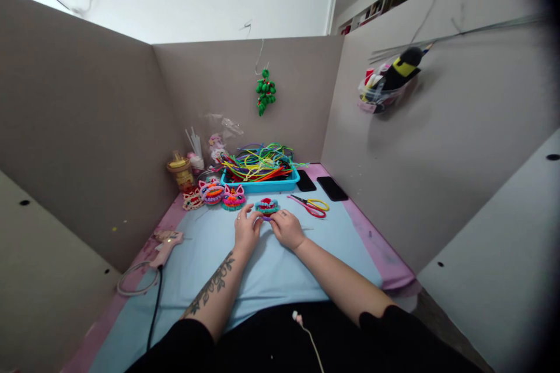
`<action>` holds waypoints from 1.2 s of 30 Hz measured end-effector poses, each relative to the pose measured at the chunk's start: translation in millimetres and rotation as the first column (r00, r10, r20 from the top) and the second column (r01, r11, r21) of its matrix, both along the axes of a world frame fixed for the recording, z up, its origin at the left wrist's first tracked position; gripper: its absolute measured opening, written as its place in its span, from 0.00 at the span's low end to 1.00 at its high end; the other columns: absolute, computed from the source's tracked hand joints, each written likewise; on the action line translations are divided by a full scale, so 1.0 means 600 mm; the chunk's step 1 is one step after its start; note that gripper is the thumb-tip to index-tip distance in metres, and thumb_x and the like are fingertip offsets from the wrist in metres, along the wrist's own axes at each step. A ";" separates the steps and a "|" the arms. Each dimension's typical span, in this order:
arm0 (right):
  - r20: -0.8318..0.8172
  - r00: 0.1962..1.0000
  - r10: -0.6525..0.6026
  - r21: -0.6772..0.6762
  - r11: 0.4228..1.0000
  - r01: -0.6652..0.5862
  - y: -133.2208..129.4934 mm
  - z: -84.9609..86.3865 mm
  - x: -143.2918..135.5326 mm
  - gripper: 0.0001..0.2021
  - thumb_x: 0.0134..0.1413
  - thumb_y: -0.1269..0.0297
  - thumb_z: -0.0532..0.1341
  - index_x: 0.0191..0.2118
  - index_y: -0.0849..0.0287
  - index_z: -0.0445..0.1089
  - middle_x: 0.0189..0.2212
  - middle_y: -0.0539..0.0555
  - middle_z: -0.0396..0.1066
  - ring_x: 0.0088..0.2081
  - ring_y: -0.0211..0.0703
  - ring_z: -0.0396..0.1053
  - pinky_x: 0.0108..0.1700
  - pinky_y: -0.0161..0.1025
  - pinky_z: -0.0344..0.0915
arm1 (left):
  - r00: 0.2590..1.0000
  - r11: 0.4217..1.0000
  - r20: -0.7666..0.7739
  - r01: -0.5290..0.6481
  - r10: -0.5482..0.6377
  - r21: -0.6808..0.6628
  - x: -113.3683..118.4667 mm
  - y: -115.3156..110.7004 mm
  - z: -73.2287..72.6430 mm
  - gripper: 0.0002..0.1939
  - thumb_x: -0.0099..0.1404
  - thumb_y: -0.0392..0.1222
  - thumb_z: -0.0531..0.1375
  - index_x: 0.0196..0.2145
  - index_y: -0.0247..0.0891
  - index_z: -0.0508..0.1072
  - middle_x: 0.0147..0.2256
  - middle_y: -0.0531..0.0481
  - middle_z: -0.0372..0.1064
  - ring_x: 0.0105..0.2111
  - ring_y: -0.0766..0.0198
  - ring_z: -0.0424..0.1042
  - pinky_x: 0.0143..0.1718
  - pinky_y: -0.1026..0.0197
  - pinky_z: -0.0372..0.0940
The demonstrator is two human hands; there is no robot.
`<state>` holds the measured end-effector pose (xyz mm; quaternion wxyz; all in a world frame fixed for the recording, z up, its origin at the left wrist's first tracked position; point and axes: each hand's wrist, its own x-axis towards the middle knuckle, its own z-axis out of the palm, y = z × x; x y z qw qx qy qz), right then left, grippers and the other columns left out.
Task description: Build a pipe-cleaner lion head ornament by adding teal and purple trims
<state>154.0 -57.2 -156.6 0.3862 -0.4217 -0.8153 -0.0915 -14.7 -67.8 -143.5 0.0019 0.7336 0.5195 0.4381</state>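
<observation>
A small teal and red fuzzy piece (266, 205) is between my hands on the light blue cloth (196, 268). Along its near side runs a short purple strip (266, 218). My left hand (247, 226) pinches the strip's left end between thumb and fingers. The right end is pinched by my right hand (286, 227), its fingers curled. Just left of them stand a pink and orange fuzzy face (234, 198), a lilac one (212, 192) and a cream one (192, 200). To the right lie scissors (311, 206) with red and yellow handles.
A blue tray (262, 187) of colourful pipe cleaners stands at the back, beside two dark phones (332, 189) (305, 181). On the left are a pink glue gun (167, 246) with its cable and a lidded cup (181, 175). Grey panels (245, 81) enclose the table.
</observation>
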 end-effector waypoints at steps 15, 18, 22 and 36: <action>0.044 0.998 -0.041 0.007 0.999 0.041 0.000 0.001 -0.002 0.07 0.59 0.65 0.55 0.36 0.57 0.71 0.31 0.55 0.70 0.37 0.46 0.64 0.38 0.40 0.58 | 0.995 0.988 0.080 0.065 -0.053 -0.143 0.002 0.013 -0.011 0.07 0.60 0.34 0.54 0.33 0.39 0.71 0.39 0.44 0.66 0.43 0.55 0.67 0.46 0.52 0.62; 0.031 0.998 -0.060 -0.003 0.998 0.060 0.000 0.003 0.000 0.07 0.59 0.66 0.55 0.36 0.58 0.70 0.31 0.56 0.70 0.37 0.46 0.64 0.38 0.40 0.59 | 0.988 0.982 0.110 0.120 -0.104 -0.147 0.001 0.017 -0.015 0.06 0.60 0.35 0.54 0.34 0.39 0.70 0.36 0.46 0.68 0.40 0.57 0.68 0.44 0.54 0.63; 0.025 0.998 -0.065 -0.016 0.998 0.065 0.000 0.003 0.000 0.08 0.60 0.65 0.54 0.36 0.57 0.70 0.31 0.56 0.71 0.37 0.47 0.64 0.38 0.40 0.59 | 0.980 0.979 0.150 0.150 -0.129 -0.136 0.002 0.015 -0.014 0.04 0.61 0.39 0.54 0.32 0.39 0.69 0.33 0.47 0.69 0.38 0.58 0.69 0.42 0.55 0.63; -0.083 0.992 -0.095 -0.081 0.993 0.088 0.016 -0.003 0.019 0.19 0.55 0.60 0.59 0.52 0.62 0.64 0.42 0.61 0.71 0.45 0.51 0.66 0.47 0.46 0.59 | 0.951 0.998 0.309 0.009 0.012 -0.067 -0.031 0.026 -0.004 0.07 0.62 0.42 0.52 0.31 0.40 0.69 0.32 0.47 0.69 0.35 0.58 0.68 0.40 0.56 0.63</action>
